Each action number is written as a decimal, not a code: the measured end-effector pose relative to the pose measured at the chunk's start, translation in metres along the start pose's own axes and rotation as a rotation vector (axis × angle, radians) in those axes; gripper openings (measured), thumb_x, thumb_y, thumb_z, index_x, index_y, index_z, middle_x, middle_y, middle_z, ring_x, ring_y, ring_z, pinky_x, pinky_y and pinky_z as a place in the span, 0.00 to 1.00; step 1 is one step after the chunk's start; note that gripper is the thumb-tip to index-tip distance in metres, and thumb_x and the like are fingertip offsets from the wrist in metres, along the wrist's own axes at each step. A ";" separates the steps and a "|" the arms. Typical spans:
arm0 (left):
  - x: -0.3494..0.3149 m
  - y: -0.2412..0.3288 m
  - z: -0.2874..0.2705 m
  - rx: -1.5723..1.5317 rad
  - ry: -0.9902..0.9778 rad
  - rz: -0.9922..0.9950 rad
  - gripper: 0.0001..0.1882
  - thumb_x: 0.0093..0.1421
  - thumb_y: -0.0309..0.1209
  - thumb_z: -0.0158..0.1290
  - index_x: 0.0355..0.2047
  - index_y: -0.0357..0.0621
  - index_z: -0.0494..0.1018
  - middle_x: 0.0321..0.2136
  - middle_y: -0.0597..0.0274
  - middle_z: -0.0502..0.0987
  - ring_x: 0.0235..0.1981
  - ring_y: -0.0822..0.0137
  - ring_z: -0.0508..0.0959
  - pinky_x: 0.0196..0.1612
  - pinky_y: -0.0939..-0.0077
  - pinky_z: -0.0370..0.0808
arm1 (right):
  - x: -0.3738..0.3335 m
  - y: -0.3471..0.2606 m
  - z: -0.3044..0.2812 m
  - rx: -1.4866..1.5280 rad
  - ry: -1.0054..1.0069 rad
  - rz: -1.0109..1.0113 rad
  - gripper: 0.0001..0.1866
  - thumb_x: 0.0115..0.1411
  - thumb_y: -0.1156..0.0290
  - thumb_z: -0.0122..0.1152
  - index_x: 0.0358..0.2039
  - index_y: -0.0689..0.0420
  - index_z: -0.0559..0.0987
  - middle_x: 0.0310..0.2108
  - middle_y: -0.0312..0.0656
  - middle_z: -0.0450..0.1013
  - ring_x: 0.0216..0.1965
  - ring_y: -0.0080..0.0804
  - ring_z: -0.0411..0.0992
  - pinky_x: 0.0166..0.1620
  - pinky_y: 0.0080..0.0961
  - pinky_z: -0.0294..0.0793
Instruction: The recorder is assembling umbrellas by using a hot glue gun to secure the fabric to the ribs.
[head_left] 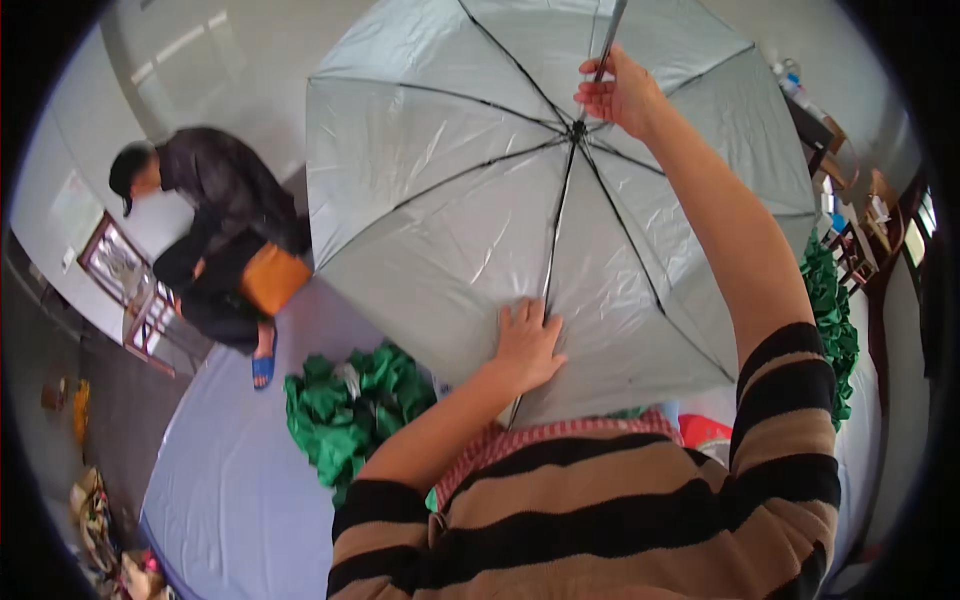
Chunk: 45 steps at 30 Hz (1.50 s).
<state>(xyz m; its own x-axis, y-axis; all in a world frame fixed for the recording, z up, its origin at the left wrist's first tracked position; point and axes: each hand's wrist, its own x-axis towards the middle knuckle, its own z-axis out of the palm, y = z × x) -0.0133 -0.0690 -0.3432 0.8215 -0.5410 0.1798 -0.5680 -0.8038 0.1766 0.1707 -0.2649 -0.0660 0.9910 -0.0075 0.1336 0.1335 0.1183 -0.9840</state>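
Note:
An opened umbrella [470,230] with a silvery-grey inside fills the upper middle of the head view, its thin dark ribs spreading from a black hub. My right hand [625,95] is closed round the metal shaft [612,30] just above the hub, arm stretched forward. Lower down, my left hand [530,348] lies flat on the silvery cloth beside one rib, fingers apart. The umbrella's near edge reaches my lap, where a red-and-white checked cloth [470,455] shows.
Crumpled green cloth [350,410] lies on the pale lavender table [230,470]; more green cloth [830,330] is at the right. A person [215,220] in dark clothes sits bent over at the left, by an orange item [273,280]. Wooden chairs [858,240] stand far right.

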 end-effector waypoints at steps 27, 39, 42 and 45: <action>0.095 -0.245 0.027 0.215 0.093 -0.371 0.23 0.50 0.29 0.63 0.46 0.38 0.70 0.43 0.49 0.76 0.48 0.47 0.74 0.50 0.56 0.71 | -0.219 0.252 -0.122 -0.916 -0.112 -0.131 0.05 0.59 0.74 0.58 0.36 0.59 0.78 0.32 0.47 0.74 0.34 0.50 0.74 0.36 0.41 0.73; 0.065 -0.134 0.037 0.084 0.272 -0.133 0.36 0.51 0.31 0.62 0.60 0.39 0.63 0.57 0.39 0.65 0.59 0.39 0.65 0.60 0.45 0.61 | -0.182 0.252 -0.119 -1.325 -0.172 -0.091 0.18 0.57 0.63 0.64 0.44 0.57 0.71 0.37 0.45 0.74 0.39 0.47 0.76 0.38 0.42 0.76; 0.046 -0.064 0.057 -0.077 0.136 -0.033 0.37 0.52 0.35 0.63 0.61 0.38 0.62 0.59 0.40 0.64 0.60 0.40 0.63 0.62 0.45 0.58 | -0.157 0.263 -0.130 -1.415 -0.070 -0.139 0.22 0.56 0.60 0.65 0.46 0.56 0.70 0.37 0.46 0.75 0.40 0.47 0.77 0.39 0.43 0.77; 0.050 -0.025 0.077 0.029 0.113 -0.113 0.37 0.53 0.37 0.61 0.60 0.36 0.62 0.60 0.43 0.63 0.62 0.43 0.61 0.63 0.46 0.56 | -0.133 0.280 -0.142 -1.437 0.037 -0.118 0.22 0.56 0.58 0.65 0.45 0.55 0.68 0.38 0.47 0.76 0.40 0.47 0.77 0.39 0.44 0.77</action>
<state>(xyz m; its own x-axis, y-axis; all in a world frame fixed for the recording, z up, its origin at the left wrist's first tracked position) 0.0459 -0.0946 -0.4132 0.8684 -0.4166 0.2687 -0.4692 -0.8658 0.1741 0.0772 -0.3718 -0.3764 0.9705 0.0259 0.2396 0.0839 -0.9683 -0.2353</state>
